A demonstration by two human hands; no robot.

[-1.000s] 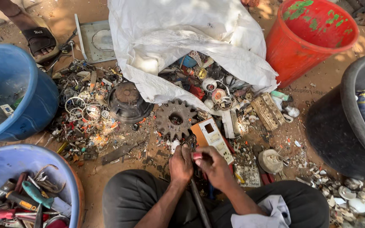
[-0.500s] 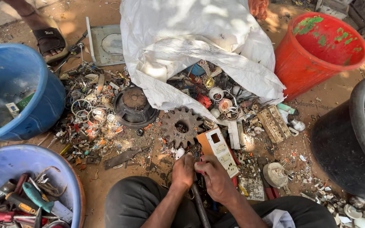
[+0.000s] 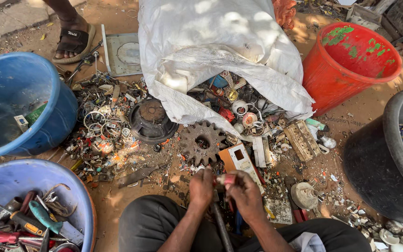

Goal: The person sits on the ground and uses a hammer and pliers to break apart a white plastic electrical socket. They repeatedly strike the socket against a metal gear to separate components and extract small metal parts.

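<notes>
My left hand [image 3: 202,188] and my right hand [image 3: 242,191] are closed together on a small reddish scrap part [image 3: 225,179], just above my lap. A dark metal rod [image 3: 221,226] runs down between my knees under the hands. Right in front of them lie a rusty gear wheel [image 3: 202,142] and a white and orange casing [image 3: 241,163]. Beyond those, a big white sack [image 3: 211,51] lies open, spilling small metal and plastic scrap.
Two blue tubs stand at the left, one [image 3: 19,100] nearly bare, the nearer one [image 3: 29,205] full of hand tools. A red bucket [image 3: 350,65] and a black tub [image 3: 388,158] are at the right. Another person's sandalled foot [image 3: 73,39] is at the top left. A dark round speaker part [image 3: 151,120] sits amid the scrap.
My hands have stayed together on the small part, turning it slightly. The view has shifted a little, so the scrap sits lower and further right in the frame.
</notes>
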